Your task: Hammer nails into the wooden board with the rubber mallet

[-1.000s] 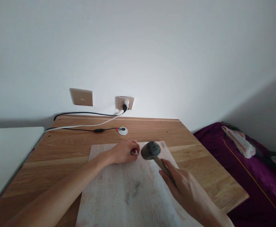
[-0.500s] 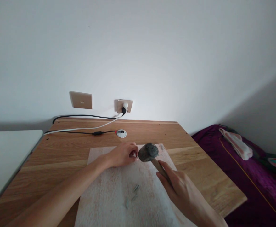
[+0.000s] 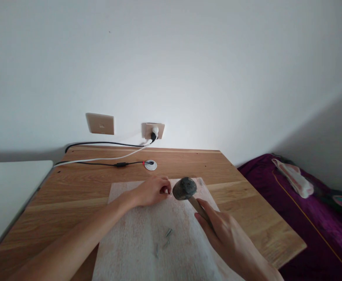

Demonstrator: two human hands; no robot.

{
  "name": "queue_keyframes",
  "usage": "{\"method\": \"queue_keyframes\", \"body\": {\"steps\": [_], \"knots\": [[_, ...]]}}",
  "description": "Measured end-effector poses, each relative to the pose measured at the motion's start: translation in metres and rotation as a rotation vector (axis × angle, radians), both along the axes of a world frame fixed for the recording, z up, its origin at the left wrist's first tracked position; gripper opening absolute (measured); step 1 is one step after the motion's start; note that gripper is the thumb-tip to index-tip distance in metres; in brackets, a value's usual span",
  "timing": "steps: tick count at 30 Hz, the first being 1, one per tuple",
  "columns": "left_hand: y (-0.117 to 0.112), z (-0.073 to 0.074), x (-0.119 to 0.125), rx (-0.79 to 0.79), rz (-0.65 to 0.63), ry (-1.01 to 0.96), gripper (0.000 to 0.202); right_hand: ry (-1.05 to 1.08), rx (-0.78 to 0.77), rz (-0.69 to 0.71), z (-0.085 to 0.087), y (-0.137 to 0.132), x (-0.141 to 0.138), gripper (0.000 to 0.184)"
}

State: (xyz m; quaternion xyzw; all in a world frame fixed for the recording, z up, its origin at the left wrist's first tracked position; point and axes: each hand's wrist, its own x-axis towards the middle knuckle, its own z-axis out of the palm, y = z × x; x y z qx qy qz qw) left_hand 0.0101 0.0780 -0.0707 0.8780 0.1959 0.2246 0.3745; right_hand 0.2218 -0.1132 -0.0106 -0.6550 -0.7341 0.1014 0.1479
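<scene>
My right hand [image 3: 222, 230] is closed around the wooden handle of a rubber mallet [image 3: 185, 188]. The mallet's dark head hovers over the far part of a pale, whitewashed wooden board [image 3: 135, 238], just right of my left fingertips. My left hand [image 3: 153, 190] rests on the board, thumb and fingers pinched on a small nail [image 3: 170, 192]; most of it is hidden by the fingers. Nearer to me, a few loose metal nails [image 3: 169, 233] lie on the board.
The board lies on a wooden desk [image 3: 261, 218] against a white wall. Black and white cables [image 3: 100, 159] run along the back left to a wall socket [image 3: 155, 130] and a round cable grommet [image 3: 150, 165]. A white surface [image 3: 13, 195] stands left; purple bedding [image 3: 302, 210] is at right.
The mallet head has shifted very slightly right, away from my left fingertips. My left hand stays in place, still pinching.
</scene>
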Motion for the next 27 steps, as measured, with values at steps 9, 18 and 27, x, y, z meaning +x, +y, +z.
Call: {"method": "queue_keyframes", "body": {"steps": [9, 18, 27], "knots": [[0.001, -0.003, 0.003, 0.024, -0.006, -0.017, 0.016, -0.083, 0.02, 0.039, -0.005, 0.002, -0.006, 0.038], [-0.002, 0.006, 0.0, -0.02, 0.008, 0.034, 0.004, -0.094, 0.085, 0.003, 0.003, 0.002, -0.001, 0.042], [0.001, 0.0, 0.001, -0.027, 0.027, 0.004, 0.003, -0.073, 0.056, -0.012, -0.004, 0.003, 0.0, 0.045]]}}
